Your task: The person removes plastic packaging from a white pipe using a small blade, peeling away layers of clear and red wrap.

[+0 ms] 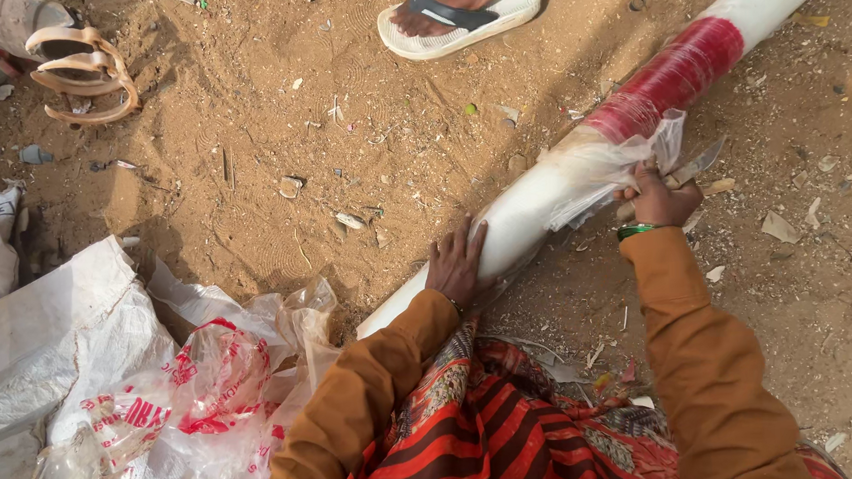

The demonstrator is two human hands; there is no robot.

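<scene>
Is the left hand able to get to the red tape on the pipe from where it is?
Probably yes. The left hand rests on the white pipe, and the red tape is farther up it. Only loose clear plastic and the right hand with its knife lie between.

My left hand (457, 259) lies flat with its fingers spread. My right hand (659, 201) is curled in a tight grip. Both arms reach forward, elbows bent.

White pipe (524, 212) — red tape band (675, 78)
</scene>
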